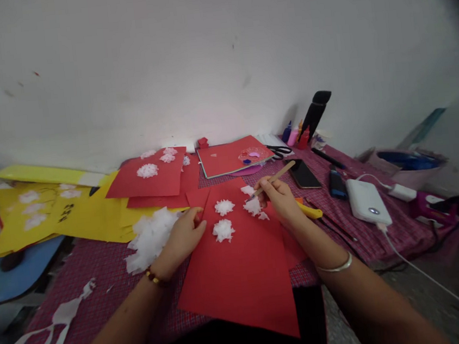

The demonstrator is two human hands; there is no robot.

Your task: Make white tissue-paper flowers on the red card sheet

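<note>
A large red paper sheet [241, 280] lies in front of me, extending past the table's near edge. It bears white crumpled-tissue flowers [223, 230], two at left and more at right. My right hand [278, 195] grips a wooden paintbrush [281, 172], its dark tip pointing down at the right-hand tissue flower [253, 207]. At the sheet's left edge, my left hand [184, 234] curls its thumb and index finger around the border; its other fingers are hidden. Beside that wrist is a pile of white tissue pieces [150, 239].
Behind the sheet, a palette with paint [253, 154] rests on a red-covered pad [220, 164]. Scissors [280, 150], a phone [304, 174], a yellow cutter [311, 211] and a power bank [367, 201] lie to the right. Flowered red sheets [148, 183] and yellow sheets [90, 211] spread left.
</note>
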